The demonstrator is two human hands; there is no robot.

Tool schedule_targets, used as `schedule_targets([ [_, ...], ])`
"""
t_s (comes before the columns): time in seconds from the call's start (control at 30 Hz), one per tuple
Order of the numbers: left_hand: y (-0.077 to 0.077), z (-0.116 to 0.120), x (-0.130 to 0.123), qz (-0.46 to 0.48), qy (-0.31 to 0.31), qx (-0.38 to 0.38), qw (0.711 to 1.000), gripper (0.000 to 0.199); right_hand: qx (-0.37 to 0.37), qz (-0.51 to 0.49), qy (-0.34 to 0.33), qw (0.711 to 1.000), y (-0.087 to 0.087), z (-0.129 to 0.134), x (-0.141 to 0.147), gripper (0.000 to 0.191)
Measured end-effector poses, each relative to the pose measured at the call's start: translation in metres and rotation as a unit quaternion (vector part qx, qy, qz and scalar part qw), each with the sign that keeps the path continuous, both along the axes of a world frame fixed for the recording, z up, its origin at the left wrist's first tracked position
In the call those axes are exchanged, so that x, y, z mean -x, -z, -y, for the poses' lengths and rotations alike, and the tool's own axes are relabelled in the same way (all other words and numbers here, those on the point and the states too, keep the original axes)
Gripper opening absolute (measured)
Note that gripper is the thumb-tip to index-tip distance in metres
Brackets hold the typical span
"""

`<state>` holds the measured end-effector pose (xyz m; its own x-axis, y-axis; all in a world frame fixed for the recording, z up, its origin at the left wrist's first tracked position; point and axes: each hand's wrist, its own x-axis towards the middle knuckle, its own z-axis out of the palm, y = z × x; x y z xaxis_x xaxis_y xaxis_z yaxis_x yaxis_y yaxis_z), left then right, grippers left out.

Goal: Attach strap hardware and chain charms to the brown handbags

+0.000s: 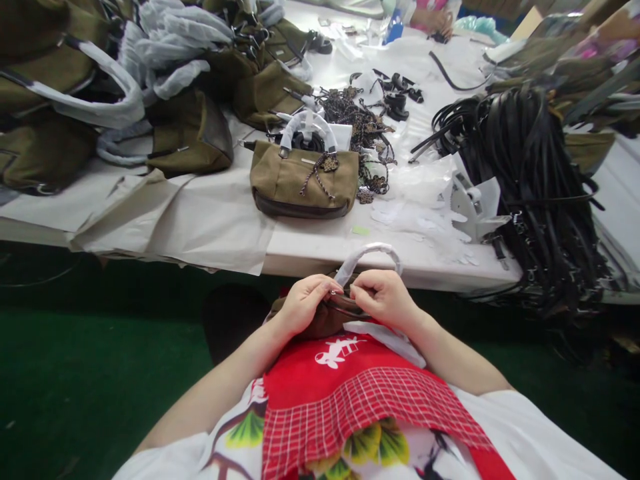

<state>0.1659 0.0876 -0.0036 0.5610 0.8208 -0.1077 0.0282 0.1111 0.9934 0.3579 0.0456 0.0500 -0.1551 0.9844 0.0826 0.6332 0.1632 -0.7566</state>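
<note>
An olive-brown handbag [320, 325] lies on my lap against the table edge, its wrapped handle [373, 250] standing up behind my hands. My left hand [306, 303] pinches at the bag's zipped opening, thumb and forefinger closed by a small metal piece. Close beside it, my right hand [383, 299] is curled with its fingertips pressed together at the same opening. What the right fingers hold is hidden. On the table ahead stands a finished-looking olive handbag [280, 180] with a braided cord charm [316, 175] hanging on its front.
Several olive bags [193, 133] with wrapped handles pile up at the left. Braided cord charms [367, 127] lie behind the standing bag. Black straps [530, 153] heap over the table's right side, near a white tape dispenser [475, 203]. Another person's hand [433, 21] is at the far side.
</note>
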Motion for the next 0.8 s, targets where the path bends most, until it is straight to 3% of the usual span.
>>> schedule_targets([
  [0.37, -0.0006, -0.0003, 0.0005, -0.022, -0.005, -0.009, 1.0, 0.036, -0.023, -0.004, 0.021, 1.0, -0.0011, 0.0, 0.0007, 0.022],
  [0.8, -0.0032, -0.0011, 0.0011, -0.046, 0.004, -0.038, 0.998, 0.038, -0.026, 0.056, -0.005, 0.998, 0.0059, 0.0028, 0.0064, 0.024],
])
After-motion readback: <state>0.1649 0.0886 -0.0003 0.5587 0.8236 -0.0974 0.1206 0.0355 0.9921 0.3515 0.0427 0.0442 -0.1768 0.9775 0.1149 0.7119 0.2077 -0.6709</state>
